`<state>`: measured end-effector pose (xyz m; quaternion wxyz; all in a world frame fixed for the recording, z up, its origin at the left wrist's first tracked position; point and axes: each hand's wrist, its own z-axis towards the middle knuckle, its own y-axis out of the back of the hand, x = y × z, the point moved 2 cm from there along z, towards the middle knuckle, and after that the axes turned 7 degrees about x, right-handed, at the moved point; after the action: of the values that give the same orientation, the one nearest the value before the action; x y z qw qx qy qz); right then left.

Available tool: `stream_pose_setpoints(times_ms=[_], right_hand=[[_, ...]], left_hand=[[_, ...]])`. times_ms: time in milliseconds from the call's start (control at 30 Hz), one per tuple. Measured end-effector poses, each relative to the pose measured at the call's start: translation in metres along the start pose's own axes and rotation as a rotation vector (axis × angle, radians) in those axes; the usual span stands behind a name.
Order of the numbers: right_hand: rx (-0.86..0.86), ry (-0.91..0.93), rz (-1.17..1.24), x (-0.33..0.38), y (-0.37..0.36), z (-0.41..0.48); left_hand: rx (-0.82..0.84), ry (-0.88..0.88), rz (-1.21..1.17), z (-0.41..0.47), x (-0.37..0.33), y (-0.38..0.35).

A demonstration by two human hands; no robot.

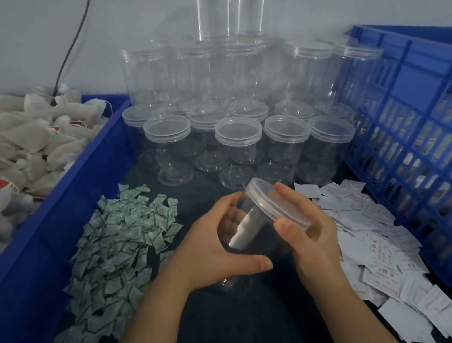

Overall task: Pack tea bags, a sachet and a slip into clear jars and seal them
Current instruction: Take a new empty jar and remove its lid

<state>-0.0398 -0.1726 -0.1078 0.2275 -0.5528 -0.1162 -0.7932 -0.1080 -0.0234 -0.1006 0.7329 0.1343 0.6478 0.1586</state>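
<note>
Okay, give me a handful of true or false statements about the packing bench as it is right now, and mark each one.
1. The left hand grips a jar and the right hand grips its lid. True.
2. The tea bags lie in the right crate. False: they fill the left crate.
3. The sachets lie left of the hands. True.
4. The held jar stands upright on the table. False: it is tilted, lid end up and to the right.
5. A white paper shows inside the held jar. True.
</note>
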Motion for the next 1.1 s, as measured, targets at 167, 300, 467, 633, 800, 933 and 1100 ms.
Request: stream_pose_setpoints(times_ms=[167, 300, 467, 633, 800, 933, 1100], right_hand=[[-0.091, -0.036, -0.065, 0.002, 0.002, 0.004], [-0.087, -0.113, -0.203, 0.016, 0.003, 0.013], [-0.145, -0.110, -0.160, 0.014, 0.002, 0.011], [0.068, 0.071, -0.080, 0.018, 0.006, 0.007], [0.284, 0.093, -0.050, 0.020, 0.009, 0.010], [0.068, -0.004, -0.116, 0.012, 0.014, 0.007], [0.050, -0.052, 0.124, 0.000, 0.011, 0.009]], left_hand=[[-0.326, -0.095, 0.463, -0.010, -0.009, -0.021], [-0.307, -0.015, 0.619, -0.003, -0.014, -0.035], [-0.308, -0.046, 0.697, 0.000, -0.011, -0.032], [-0.051, -0.036, 0.247, -0.002, -0.008, -0.012], [0.132, -0.021, -0.175, -0.010, 0.006, -0.007], [-0.015, -0.006, -0.092, -0.007, 0.007, -0.012], [-0.081, -0.001, -0.081, -0.007, 0.009, -0.013]])
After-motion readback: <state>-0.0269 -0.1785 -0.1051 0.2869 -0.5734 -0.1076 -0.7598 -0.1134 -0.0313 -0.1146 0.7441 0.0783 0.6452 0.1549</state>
